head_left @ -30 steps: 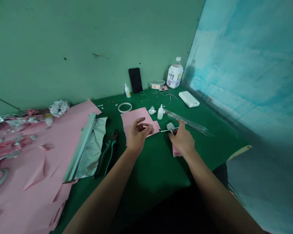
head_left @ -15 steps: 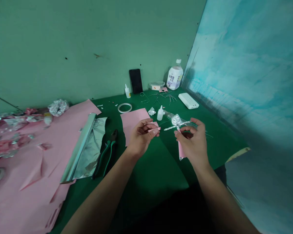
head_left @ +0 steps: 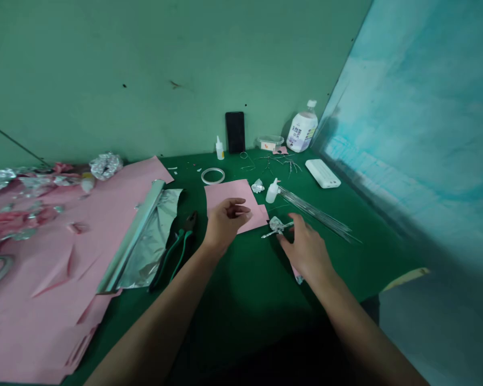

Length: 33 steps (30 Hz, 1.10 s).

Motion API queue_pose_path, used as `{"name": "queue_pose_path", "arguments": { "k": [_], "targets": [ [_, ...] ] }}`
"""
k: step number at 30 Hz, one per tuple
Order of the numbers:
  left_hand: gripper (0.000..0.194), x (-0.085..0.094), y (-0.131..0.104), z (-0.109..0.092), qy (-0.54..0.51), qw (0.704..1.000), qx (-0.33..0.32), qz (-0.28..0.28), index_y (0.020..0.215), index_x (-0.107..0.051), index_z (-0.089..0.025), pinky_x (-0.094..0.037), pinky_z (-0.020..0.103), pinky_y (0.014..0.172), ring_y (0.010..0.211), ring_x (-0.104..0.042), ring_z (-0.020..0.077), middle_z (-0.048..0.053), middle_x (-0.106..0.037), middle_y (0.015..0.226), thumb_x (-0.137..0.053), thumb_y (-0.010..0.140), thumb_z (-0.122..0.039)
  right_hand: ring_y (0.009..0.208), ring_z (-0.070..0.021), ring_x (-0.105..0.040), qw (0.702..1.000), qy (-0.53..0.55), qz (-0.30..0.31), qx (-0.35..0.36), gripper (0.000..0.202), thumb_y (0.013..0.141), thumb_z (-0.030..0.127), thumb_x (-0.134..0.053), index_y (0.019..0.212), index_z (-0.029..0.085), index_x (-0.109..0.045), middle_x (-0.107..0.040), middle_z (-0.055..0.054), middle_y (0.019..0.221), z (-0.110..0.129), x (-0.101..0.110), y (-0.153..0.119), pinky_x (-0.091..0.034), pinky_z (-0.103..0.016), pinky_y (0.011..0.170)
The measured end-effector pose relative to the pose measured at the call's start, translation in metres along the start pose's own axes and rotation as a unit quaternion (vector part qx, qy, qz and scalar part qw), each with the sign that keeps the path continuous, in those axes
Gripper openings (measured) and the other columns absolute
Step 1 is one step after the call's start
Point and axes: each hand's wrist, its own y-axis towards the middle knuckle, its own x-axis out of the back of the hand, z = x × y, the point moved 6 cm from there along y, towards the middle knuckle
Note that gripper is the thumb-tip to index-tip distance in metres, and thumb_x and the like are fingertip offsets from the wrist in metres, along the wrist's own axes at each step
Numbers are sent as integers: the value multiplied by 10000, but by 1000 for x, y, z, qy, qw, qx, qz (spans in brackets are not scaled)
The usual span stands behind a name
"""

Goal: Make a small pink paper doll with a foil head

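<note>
Foil figure [head_left: 276, 225] right of centre in the frame, directly at the right hand [head_left: 307, 246]: foil head and thin arms show past the thumb and index finger, a pink-wrapped lower end shows below the palm. Middle of it hidden by the hand.

Edges: the tabletop [head_left: 245, 300] ends at lower right of the frame, its rim well apart from the figure. Green surface runs between the two forearms. Tighter above: white squeeze bottle [head_left: 272, 192] and bundle of wires [head_left: 316, 210] lie near the figure. Pink sheet [head_left: 227, 194] just left of it; pliers [head_left: 179, 249] farther left, beside the foil sheet [head_left: 151, 249].

Right fingers: spread partway, thumb and index apart, bent over the figure; cannot tell if they grip it. Left hand [head_left: 223, 222]: over the pink sheet, fingers half curled, thumb near index; cannot tell whether anything is pinched there.
</note>
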Motion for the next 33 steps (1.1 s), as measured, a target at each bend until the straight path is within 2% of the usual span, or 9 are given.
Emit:
{"name": "queue_pose_path", "arguments": {
  "k": [5,8,12,14,16,19,23,27,33],
  "targets": [
    [283,-6,-25,-5,107,989,39,95,965,-688,-171,-583,318,708,759,-723,194,52,-745,810,-766,695,-140,798,-238,-682,985,44,-72,153,215,899,265,-536,1042,167,-662,-711,-101,956,3,35,28,-514,-368,680],
    [260,6,-50,4,128,988,59,58,905,-694,-173,-600,358,728,774,-745,234,67,-754,815,-813,676,-203,773,-226,-665,979,88,-88,163,219,893,303,-557,1031,180,-674,-707,-86,896,-6,47,68,-518,-381,715],
    [192,19,-75,18,133,989,68,-17,875,-692,-184,-608,347,701,754,-755,241,62,-754,787,-796,721,-231,895,-283,-651,981,68,24,178,533,751,492,-729,1187,202,-628,-658,-125,1102,-9,17,126,-525,-410,708],
    [170,21,-78,19,148,986,46,-55,871,-699,-190,-606,329,690,736,-751,224,52,-754,786,-789,729,-212,995,-312,-638,971,65,66,219,433,744,499,-738,1045,197,-666,-647,-130,1152,-5,-3,140,-525,-439,778],
    [165,20,-78,18,173,982,19,-77,881,-708,-197,-598,309,676,724,-742,207,45,-754,786,-785,735,-201,1047,-321,-628,959,78,59,266,285,800,455,-699,908,194,-665,-672,-120,1112,0,-12,142,-505,-468,863],
    [170,18,-76,18,220,972,-5,-77,920,-714,-210,-583,286,662,730,-729,192,45,-752,814,-777,761,-222,1054,-303,-646,945,141,14,294,230,875,416,-633,971,208,-647,-708,-104,1084,3,-4,130,-500,-470,894],
    [132,11,-77,14,333,939,-75,-48,956,-727,-222,-564,310,721,797,-703,195,58,-740,870,-722,825,-237,965,-276,-688,939,227,1,258,313,878,449,-641,1113,243,-613,-710,-96,1159,-4,20,110,-541,-405,755],
    [126,3,-79,8,419,894,-161,-8,974,-731,-216,-538,354,775,867,-650,215,70,-732,863,-679,863,-247,814,-263,-681,938,259,-35,229,371,782,534,-726,1009,255,-634,-722,-76,954,-19,35,100,-517,-379,643],
    [161,0,-81,7,423,886,-188,26,1023,-724,-205,-541,341,779,871,-661,206,82,-729,872,-657,886,-256,717,-216,-643,935,256,31,244,426,861,566,-615,1153,257,-638,-668,-71,948,-23,28,101,-493,-360,606]
  ]
}}
